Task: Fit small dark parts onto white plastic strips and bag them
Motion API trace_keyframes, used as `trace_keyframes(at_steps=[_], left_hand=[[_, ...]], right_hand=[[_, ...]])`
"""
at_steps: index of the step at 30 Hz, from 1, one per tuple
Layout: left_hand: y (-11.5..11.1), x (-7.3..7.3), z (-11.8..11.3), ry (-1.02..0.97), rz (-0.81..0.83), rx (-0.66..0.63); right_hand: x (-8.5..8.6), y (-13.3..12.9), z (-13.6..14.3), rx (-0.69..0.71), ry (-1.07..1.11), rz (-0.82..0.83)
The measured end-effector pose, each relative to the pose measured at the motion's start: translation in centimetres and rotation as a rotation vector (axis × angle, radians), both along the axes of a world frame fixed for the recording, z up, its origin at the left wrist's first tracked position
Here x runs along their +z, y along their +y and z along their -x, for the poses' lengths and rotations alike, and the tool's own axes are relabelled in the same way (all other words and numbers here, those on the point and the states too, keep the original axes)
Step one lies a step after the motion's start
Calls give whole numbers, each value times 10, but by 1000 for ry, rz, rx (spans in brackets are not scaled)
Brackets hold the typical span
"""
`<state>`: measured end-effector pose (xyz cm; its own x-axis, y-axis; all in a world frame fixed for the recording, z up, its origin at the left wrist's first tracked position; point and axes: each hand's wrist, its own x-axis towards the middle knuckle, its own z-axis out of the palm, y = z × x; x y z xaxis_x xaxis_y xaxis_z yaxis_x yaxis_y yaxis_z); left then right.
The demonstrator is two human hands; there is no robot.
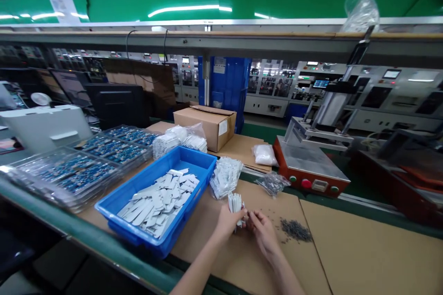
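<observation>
My left hand (229,221) is wrapped round a bundle of white plastic pieces (235,203) that stick up above its fingers. Beside it, my right hand (262,229) has its fingers pinched together at the bundle's right side; whatever they hold is too small to make out. A pile of small dark grey parts (295,230) lies on the cardboard to the right of my right hand. To the left, a blue tray (119,228) holds many loose white pieces. Just behind my hands are stacked white pieces (226,174) and a clear bag of small grey parts (273,183).
Clear trays (74,205) with blue circuit boards stand at the left. Behind the blue tray are bagged white pieces (180,140) and a cardboard box (207,124). A press with a red base (311,166) stands at the back right, near a small white bag (264,154).
</observation>
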<state>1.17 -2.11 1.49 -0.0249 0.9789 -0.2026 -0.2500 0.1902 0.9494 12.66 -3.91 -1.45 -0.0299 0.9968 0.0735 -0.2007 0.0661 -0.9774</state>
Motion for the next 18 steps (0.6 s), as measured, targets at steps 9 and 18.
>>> trace_keyframes(at_steps=[9, 18], left_hand=[[10, -17, -8, 42, -38, -163], [1, -21, -8, -48, -23, -255]], right_hand=[[-2, 5, -23, -132, -195, -62], [6, -5, -24, -175, -491, -186]])
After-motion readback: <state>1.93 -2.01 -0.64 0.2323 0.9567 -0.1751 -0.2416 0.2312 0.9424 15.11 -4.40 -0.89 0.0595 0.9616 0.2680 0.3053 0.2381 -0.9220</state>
